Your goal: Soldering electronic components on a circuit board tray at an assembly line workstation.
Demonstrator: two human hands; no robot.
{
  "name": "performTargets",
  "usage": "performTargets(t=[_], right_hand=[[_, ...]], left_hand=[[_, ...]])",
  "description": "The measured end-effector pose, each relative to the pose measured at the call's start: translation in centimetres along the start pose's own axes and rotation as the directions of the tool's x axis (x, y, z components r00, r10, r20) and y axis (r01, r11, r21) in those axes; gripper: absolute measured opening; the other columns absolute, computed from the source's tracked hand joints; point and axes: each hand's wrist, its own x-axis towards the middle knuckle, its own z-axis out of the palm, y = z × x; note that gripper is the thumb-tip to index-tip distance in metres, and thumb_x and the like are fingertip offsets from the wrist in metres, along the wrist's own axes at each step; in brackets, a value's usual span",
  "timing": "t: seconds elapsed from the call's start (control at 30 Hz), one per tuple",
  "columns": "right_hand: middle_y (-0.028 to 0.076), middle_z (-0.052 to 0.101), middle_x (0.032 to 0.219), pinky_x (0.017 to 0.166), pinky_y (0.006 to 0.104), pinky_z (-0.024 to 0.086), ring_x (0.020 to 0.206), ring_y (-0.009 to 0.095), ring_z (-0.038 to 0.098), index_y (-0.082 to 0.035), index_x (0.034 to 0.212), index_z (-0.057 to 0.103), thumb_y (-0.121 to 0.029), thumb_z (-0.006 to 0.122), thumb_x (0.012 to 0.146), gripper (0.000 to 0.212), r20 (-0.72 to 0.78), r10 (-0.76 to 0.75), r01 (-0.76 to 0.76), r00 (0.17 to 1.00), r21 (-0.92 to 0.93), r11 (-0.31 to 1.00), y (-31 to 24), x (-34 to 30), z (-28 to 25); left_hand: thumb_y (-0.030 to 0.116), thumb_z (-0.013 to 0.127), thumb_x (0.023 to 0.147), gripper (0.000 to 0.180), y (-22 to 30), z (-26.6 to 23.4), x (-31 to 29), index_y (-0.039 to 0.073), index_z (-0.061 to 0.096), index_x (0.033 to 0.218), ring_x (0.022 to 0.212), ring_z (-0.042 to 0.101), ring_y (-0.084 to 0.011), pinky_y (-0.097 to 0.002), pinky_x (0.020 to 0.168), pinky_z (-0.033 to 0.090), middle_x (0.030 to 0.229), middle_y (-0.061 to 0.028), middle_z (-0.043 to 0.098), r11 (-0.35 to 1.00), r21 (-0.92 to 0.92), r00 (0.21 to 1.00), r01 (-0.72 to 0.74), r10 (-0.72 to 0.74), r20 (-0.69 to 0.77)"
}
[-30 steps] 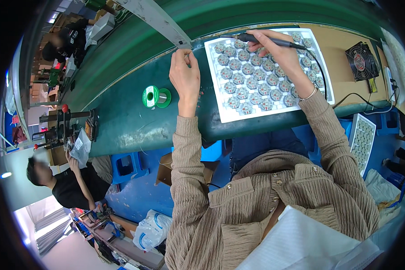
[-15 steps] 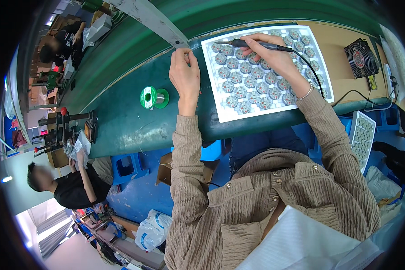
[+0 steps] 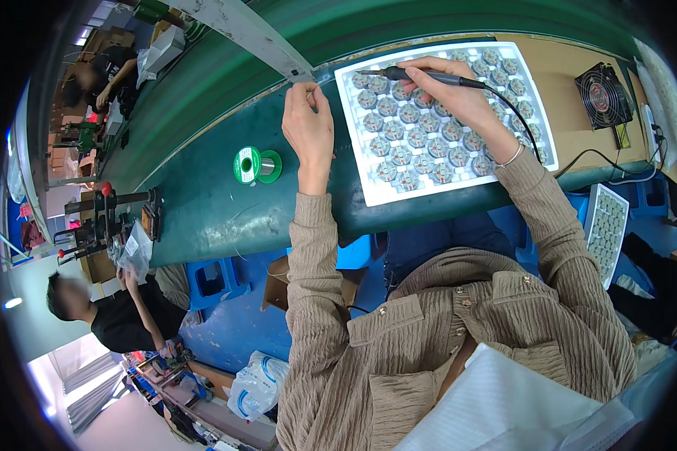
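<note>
My right hand [image 3: 462, 99] grips a soldering iron [image 3: 399, 73] with a black handle, cable trailing to the right. Its tip is at a round metal part in the far left corner of a white foam tray [image 3: 374, 197]. Rows of the same round parts [image 3: 417, 137], with small reddish marks on top, fill the tray. Just left of that corner, my left hand [image 3: 308, 129] is closed in a pinch; whatever lies between the fingertips is too small to make out. A green spool of solder wire [image 3: 256, 165] stands on the table left of this hand.
A black fan [image 3: 605, 98] sits on cardboard at the right, cables beside it. A metal post [image 3: 256, 34] rises beyond my left hand. A lever press [image 3: 107, 214] stands at the table's left end, near a seated person [image 3: 132, 319]. A second filled tray [image 3: 606, 233] is lower right.
My hands and the iron stay almost in place, the tip still at the corner part. The seated person's hands and plastic bag shift slightly. Another person's dark clothing comes farther in at lower right.
</note>
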Motion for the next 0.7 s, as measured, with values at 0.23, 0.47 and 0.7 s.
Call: performTargets(t=[0.23, 0.47, 0.7], right_hand=[[0.013, 0.080, 0.100, 0.065, 0.0179, 0.057, 0.087, 0.016, 0.078, -0.001, 0.123, 0.077, -0.018, 0.070, 0.102, 0.027, 0.017, -0.020, 0.020, 1.000, -0.009, 1.000, -0.15, -0.08, 0.01], [0.014, 0.080, 0.101, 0.065, 0.0174, 0.057, 0.086, 0.017, 0.078, 0.000, 0.124, 0.076, -0.016, 0.068, 0.103, 0.028, 0.025, -0.028, 0.028, 0.999, -0.009, 1.000, 0.03, -0.06, -0.02], [0.009, 0.079, 0.098, 0.062, 0.0184, 0.053, 0.085, 0.014, 0.075, -0.004, 0.119, 0.079, -0.021, 0.073, 0.100, 0.026, 0.010, -0.012, 0.012, 1.000, 0.030, 0.999, 0.20, -0.08, 0.07]], left_hand=[[0.002, 0.068, 0.093, 0.007, 0.03, -0.03, -0.02, 0.005, 0.064, 0.098, 0.066, 0.051, -0.0183, -0.0331, 0.063, 0.046, 0.083, -0.0042, 0.059, 1.000, -0.002, 1.000, 0.014, -0.014, -0.003], [0.002, 0.068, 0.093, 0.007, 0.11, 0.00, 0.00, 0.005, 0.065, 0.098, 0.066, 0.051, -0.0185, -0.0334, 0.063, 0.047, 0.083, -0.0045, 0.059, 1.000, 0.015, 1.000, 0.011, -0.011, -0.003], [0.003, 0.068, 0.094, 0.003, 0.16, 0.10, 0.07, 0.003, 0.066, 0.097, 0.066, 0.050, -0.0165, -0.0319, 0.063, 0.046, 0.080, -0.0033, 0.059, 1.000, 0.004, 1.000, 0.007, -0.007, -0.029]])
